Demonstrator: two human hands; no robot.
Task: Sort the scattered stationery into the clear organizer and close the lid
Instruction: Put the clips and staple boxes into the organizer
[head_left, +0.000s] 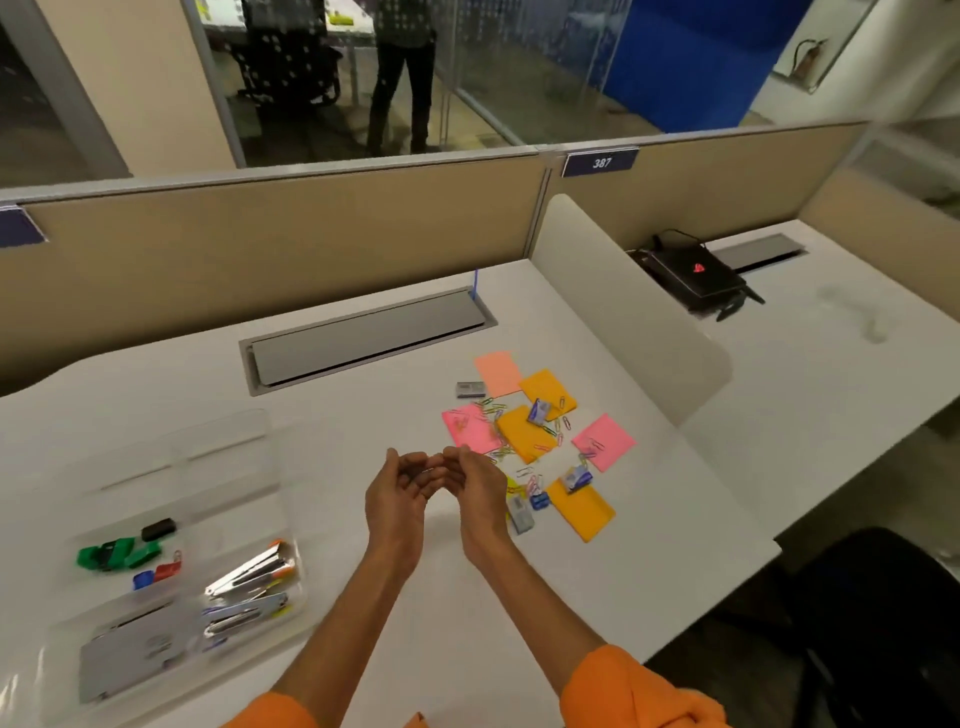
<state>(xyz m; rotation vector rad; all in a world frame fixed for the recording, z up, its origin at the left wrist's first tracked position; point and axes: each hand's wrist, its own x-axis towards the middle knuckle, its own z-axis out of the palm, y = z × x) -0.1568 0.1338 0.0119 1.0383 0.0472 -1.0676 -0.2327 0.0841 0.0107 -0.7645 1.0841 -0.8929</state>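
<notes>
White cubicle desk (363, 545), clear organizer (171, 561) open at eight o'clock, staplers and clips already inside. Left hand (397, 496) and right hand (475, 493) cupped together at centre, contents impossible to tell. Mid-sorting, probably; next, gather paper clips (524, 441) and sticky notes (602, 441) at two o'clock, carry leftward.

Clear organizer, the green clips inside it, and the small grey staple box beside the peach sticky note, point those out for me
clear organizer (228, 452): head view, on a bare part of its open lid.
green clips (119, 553): head view, on the middle of the green cluster.
grey staple box (470, 389): head view, on its top face.
</notes>
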